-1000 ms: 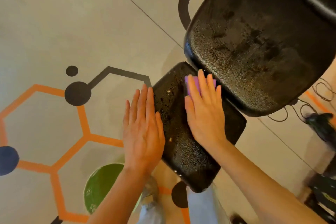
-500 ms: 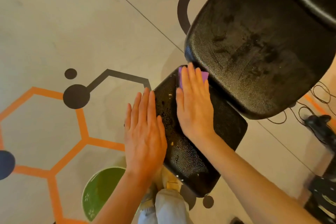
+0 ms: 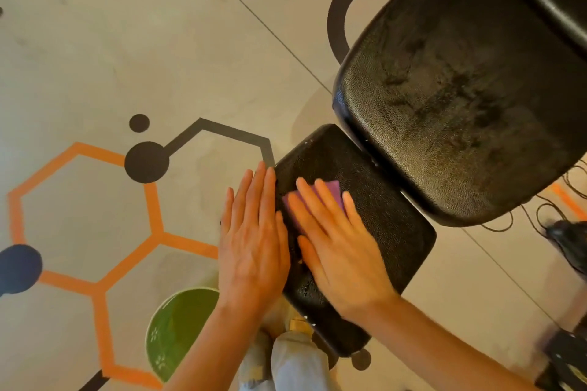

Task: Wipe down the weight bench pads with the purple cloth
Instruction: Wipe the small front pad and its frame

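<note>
The small black seat pad (image 3: 386,216) of the weight bench lies below me, wet with droplets. My right hand (image 3: 340,251) presses flat on the purple cloth (image 3: 330,192), which peeks out past my fingers on the pad's left half. My left hand (image 3: 252,241) is flat with fingers together, resting along the pad's left edge and holding nothing. The larger black back pad (image 3: 460,111) rises at the upper right, with wet streaks on its surface.
A green bowl (image 3: 178,333) stands on the floor by my left forearm. The grey floor (image 3: 95,51) bears orange hexagon lines and dark dots. Black cables (image 3: 524,216) and dark gear (image 3: 568,241) lie at the right. My trouser leg (image 3: 295,362) is below the pad.
My right hand has slid the purple cloth back from the pad's far end toward me and to the left. My left hand has stayed at the pad's left edge.
</note>
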